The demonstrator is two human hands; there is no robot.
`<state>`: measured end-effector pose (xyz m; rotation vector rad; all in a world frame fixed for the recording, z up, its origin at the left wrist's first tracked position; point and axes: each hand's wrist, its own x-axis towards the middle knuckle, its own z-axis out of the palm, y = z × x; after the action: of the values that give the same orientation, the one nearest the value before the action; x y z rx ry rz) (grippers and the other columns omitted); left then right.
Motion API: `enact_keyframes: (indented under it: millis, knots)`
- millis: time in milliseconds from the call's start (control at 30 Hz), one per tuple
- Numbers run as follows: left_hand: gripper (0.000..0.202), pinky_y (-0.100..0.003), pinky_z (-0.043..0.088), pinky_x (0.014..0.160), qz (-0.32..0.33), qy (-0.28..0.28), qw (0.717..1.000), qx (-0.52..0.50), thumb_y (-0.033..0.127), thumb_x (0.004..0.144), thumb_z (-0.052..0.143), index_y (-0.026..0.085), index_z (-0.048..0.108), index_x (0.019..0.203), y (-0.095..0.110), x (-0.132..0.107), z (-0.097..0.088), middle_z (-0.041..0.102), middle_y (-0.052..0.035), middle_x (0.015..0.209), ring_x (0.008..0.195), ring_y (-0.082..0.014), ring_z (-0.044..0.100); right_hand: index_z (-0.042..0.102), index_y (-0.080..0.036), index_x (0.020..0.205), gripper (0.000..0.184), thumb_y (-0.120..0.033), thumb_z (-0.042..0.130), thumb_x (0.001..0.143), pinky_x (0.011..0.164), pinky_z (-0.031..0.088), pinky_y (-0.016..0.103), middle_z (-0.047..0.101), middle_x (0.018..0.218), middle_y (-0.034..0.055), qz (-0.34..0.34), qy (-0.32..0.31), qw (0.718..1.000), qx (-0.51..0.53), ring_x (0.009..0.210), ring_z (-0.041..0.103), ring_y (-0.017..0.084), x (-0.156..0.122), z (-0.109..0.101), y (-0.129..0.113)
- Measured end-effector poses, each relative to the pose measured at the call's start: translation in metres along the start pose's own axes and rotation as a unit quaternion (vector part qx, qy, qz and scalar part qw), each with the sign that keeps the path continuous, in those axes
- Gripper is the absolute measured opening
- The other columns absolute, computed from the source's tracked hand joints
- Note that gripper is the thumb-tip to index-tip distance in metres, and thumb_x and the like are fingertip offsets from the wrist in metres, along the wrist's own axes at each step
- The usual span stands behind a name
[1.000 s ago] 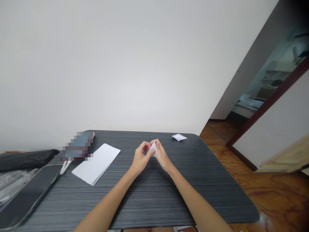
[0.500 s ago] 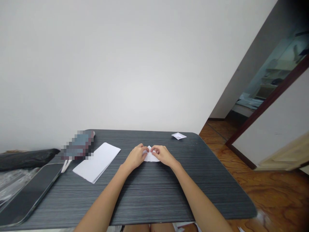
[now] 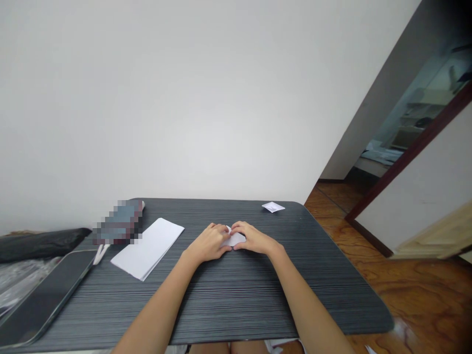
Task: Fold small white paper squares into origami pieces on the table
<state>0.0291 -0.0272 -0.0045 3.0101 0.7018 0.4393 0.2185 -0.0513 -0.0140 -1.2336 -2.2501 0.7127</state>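
A small folded piece of white paper lies on the dark table between my two hands. My left hand grips its left side, thumb at the near edge and fingers on top. From the right, my right hand pinches the same paper, its thumb near the front edge and its fingers curled over the far part. Both hands partly cover the paper, so its full outline is hidden.
A stack of white paper sheets lies to the left. Beyond it is a blurred-out object with a white strap. A folded paper piece sits at the far right. A dark glossy panel is along the left edge.
Both thumbs have come down to the near edge of the paper, close to each other. The paper shows as a smaller shape between the hands.
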Motion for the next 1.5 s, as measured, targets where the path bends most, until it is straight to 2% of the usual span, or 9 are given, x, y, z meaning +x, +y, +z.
enact_keyframes:
  millis: [267, 533, 667, 800, 1000, 1133, 1233, 1367, 1500]
  knots:
    - [0.025, -0.032, 0.04, 0.078, 0.002, -0.005, 1.0, 0.012, 0.027, 0.08, 0.04, 0.013, 0.057, 0.091, 0.002, 0.001, 0.003, 0.058, -0.0115, 0.092, 0.088, -0.021, 0.053, 0.053, -0.021, 0.101, 0.034, -0.023, 0.06, 0.068, 0.091, 0.031, 0.03, 0.047, 0.108, 0.0048, -0.027, -0.01, 0.999, -0.037, 0.104, 0.042, 0.018, -0.003, -0.002, -0.005]
    - [0.029, -0.031, 0.04, 0.078, -0.001, 0.027, 1.0, 0.005, 0.029, 0.083, 0.035, 0.015, 0.057, 0.095, 0.0, 0.001, 0.002, 0.06, -0.0097, 0.09, 0.084, -0.0184, 0.055, 0.059, -0.019, 0.092, 0.019, -0.02, 0.048, 0.076, 0.086, 0.036, 0.03, 0.056, 0.097, 0.0062, -0.035, 0.036, 0.994, -0.096, 0.094, 0.049, 0.017, -0.002, -0.001, -0.011]
    - [0.029, -0.031, 0.041, 0.077, 0.006, 0.029, 0.999, 0.021, 0.032, 0.083, 0.036, 0.016, 0.054, 0.099, -0.002, 0.001, 0.003, 0.058, -0.009, 0.094, 0.087, -0.0187, 0.054, 0.061, -0.019, 0.091, 0.019, -0.018, 0.047, 0.078, 0.083, 0.038, 0.029, 0.057, 0.096, 0.0061, -0.057, 0.038, 0.988, -0.137, 0.092, 0.05, 0.017, -0.001, -0.001, -0.011]
    - [0.028, -0.031, 0.041, 0.075, -0.009, 0.021, 0.998, 0.058, 0.025, 0.086, 0.029, 0.014, 0.054, 0.094, -0.006, 0.001, 0.01, 0.058, -0.0084, 0.09, 0.085, -0.0176, 0.053, 0.06, -0.018, 0.094, 0.021, -0.015, 0.048, 0.077, 0.085, 0.038, 0.03, 0.055, 0.102, 0.0062, -0.079, 0.055, 0.98, -0.175, 0.096, 0.049, 0.017, 0.002, 0.003, -0.009]
    - [0.026, -0.033, 0.04, 0.079, -0.005, 0.009, 0.997, 0.074, 0.02, 0.085, 0.032, 0.014, 0.053, 0.098, -0.007, -0.003, 0.018, 0.057, -0.0099, 0.096, 0.095, -0.0195, 0.05, 0.061, -0.017, 0.093, 0.023, -0.017, 0.041, 0.082, 0.084, 0.04, 0.029, 0.059, 0.098, 0.0067, -0.101, 0.079, 0.978, -0.167, 0.095, 0.05, 0.016, 0.003, 0.017, -0.003]
    - [0.025, -0.034, 0.038, 0.08, -0.012, 0.016, 0.999, 0.035, 0.017, 0.084, 0.034, 0.016, 0.054, 0.1, -0.006, -0.007, 0.019, 0.056, -0.0087, 0.103, 0.1, -0.0194, 0.048, 0.06, -0.015, 0.094, 0.025, -0.017, 0.038, 0.083, 0.085, 0.039, 0.03, 0.06, 0.099, 0.0079, -0.097, 0.098, 0.981, -0.138, 0.097, 0.05, 0.017, -0.004, 0.02, 0.002]
    - [0.024, -0.033, 0.037, 0.081, -0.041, 0.043, 0.997, -0.039, 0.018, 0.083, 0.036, 0.018, 0.058, 0.092, -0.007, -0.009, 0.02, 0.057, -0.0062, 0.103, 0.098, -0.018, 0.049, 0.06, -0.016, 0.093, 0.024, -0.016, 0.039, 0.083, 0.085, 0.039, 0.03, 0.061, 0.097, 0.0071, -0.064, 0.124, 0.986, -0.089, 0.094, 0.052, 0.016, -0.008, 0.019, 0.004]
    - [0.021, -0.029, 0.038, 0.079, -0.115, 0.1, 0.978, -0.142, 0.021, 0.081, 0.04, 0.016, 0.06, 0.08, -0.013, -0.008, 0.022, 0.058, -0.0052, 0.091, 0.087, -0.0154, 0.05, 0.061, -0.016, 0.08, 0.019, -0.016, 0.042, 0.081, 0.081, 0.039, 0.027, 0.061, 0.088, 0.0049, -0.032, 0.165, 0.986, -0.021, 0.086, 0.054, 0.014, -0.007, 0.018, 0.01]
    - [0.018, -0.029, 0.039, 0.072, -0.192, 0.1, 0.963, -0.16, 0.024, 0.077, 0.044, 0.015, 0.055, 0.067, -0.019, -0.005, 0.024, 0.056, -0.0045, 0.078, 0.076, -0.0156, 0.049, 0.057, -0.016, 0.065, 0.013, -0.018, 0.049, 0.075, 0.075, 0.039, 0.026, 0.057, 0.081, 0.0035, 0.009, 0.186, 0.982, -0.009, 0.078, 0.052, 0.013, -0.003, 0.016, 0.017]
